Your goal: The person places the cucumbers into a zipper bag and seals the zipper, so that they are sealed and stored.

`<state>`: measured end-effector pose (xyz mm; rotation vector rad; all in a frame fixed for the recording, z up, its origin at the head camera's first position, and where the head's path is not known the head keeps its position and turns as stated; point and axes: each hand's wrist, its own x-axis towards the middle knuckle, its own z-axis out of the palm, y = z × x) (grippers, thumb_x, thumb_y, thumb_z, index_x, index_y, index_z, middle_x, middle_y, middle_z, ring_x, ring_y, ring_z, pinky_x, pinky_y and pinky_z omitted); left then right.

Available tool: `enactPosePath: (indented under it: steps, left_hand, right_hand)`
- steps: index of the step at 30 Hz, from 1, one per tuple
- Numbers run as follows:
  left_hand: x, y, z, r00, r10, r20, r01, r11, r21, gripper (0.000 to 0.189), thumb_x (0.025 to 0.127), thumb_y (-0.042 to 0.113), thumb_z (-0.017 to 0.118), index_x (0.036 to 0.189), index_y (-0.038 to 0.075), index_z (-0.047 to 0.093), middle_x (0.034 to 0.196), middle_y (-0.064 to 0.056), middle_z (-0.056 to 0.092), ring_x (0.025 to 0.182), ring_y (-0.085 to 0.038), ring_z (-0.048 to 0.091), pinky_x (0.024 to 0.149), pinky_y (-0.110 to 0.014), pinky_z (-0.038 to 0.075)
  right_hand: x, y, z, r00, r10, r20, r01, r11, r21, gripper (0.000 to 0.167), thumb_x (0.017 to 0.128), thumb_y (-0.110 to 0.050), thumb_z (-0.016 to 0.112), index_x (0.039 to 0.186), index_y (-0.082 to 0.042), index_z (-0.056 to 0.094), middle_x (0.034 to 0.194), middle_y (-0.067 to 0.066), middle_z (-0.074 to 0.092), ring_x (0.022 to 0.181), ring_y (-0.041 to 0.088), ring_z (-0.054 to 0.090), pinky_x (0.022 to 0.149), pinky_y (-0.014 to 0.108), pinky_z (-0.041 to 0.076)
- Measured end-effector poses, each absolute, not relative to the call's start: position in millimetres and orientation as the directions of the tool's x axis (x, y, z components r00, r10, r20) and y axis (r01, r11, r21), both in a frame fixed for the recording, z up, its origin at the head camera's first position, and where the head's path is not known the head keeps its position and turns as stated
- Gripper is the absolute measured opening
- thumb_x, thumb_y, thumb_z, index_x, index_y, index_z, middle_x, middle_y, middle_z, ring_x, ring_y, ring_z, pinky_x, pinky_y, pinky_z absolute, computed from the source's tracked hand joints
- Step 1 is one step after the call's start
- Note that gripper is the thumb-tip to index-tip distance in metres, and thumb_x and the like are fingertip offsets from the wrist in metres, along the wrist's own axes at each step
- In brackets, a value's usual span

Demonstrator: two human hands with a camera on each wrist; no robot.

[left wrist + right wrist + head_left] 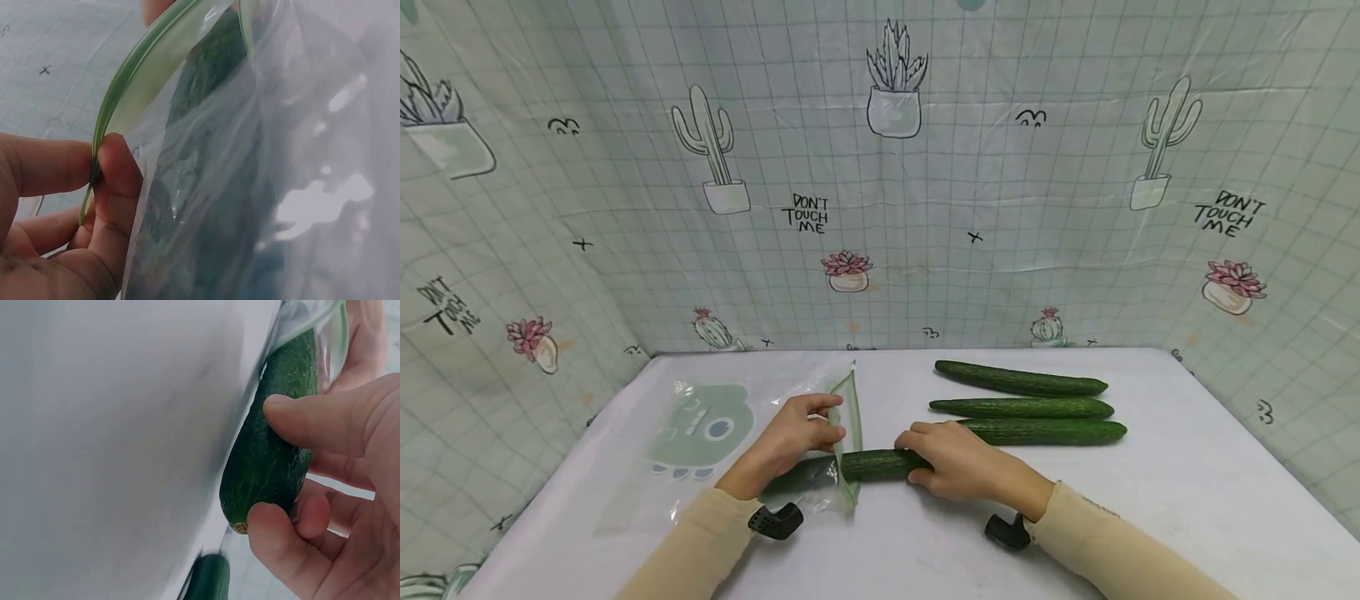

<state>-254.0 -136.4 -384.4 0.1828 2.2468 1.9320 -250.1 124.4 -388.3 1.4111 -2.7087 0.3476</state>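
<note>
Right hand (958, 458) clamped on the cucumber (880, 465) outside the bag (700, 417), left hand (793, 435) pinching its rim (122, 78); cucumber probably stiff, weighty, best held by the protruding end.

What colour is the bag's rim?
The rim is green, showing best in the left wrist view.

Four cucumbers (1022, 408) are showing, three lying outside and one running partway into the single clear bag (722, 433); one left hand (792, 437) and one right hand (953, 460) are holding things, two cream sleeves (1120, 537) and two black wrist pieces (777, 522) are appearing, one white tabletop (925, 550) is spreading beneath
</note>
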Motion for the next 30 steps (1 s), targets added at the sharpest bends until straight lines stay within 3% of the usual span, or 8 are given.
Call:
enactPosePath:
  steps: [14, 23, 30]
  left_hand:
    - [-254.4, -136.5, -382.6, -0.984, 0.169, -0.058, -0.026, 0.182, 0.983, 0.056, 0.080, -0.010, 0.065, 0.134, -0.009, 0.049, 0.101, -0.015, 0.042, 0.071, -0.017, 0.059, 0.067, -0.035, 0.055]
    - [-254.6, -138.3, -383.2, -0.981, 0.185, -0.059, -0.024, 0.190, 0.981, 0.056, 0.082, -0.010, 0.064, 0.135, -0.009, 0.047, 0.100, -0.013, 0.039, 0.072, -0.017, 0.059, 0.069, -0.036, 0.055]
    - [-252.9, -137.9, -383.0, -0.977, 0.211, -0.040, -0.003, 0.173, 0.985, 0.058, 0.082, -0.010, 0.064, 0.136, -0.012, 0.044, 0.101, -0.014, 0.039, 0.071, -0.014, 0.058, 0.068, -0.035, 0.055]
  right_hand:
    - [-256.4, 76.5, -385.4, -0.601, -0.793, 0.098, -0.790, 0.571, -0.225, 0.033, 0.086, -0.026, 0.072, 0.117, -0.015, 0.064, 0.102, -0.007, 0.062, 0.090, 0.007, 0.058, 0.078, 0.030, 0.049]
    - [-257.0, 84.7, -383.0, -0.628, -0.778, 0.014, -0.755, 0.605, -0.254, 0.040, 0.083, -0.024, 0.075, 0.119, -0.014, 0.061, 0.109, -0.003, 0.062, 0.099, 0.013, 0.058, 0.085, 0.030, 0.047]
    - [-254.8, 92.4, -384.1, -0.615, -0.787, 0.040, -0.768, 0.587, -0.255, 0.035, 0.087, -0.021, 0.071, 0.119, -0.013, 0.061, 0.113, 0.000, 0.062, 0.104, 0.015, 0.058, 0.087, 0.036, 0.047]
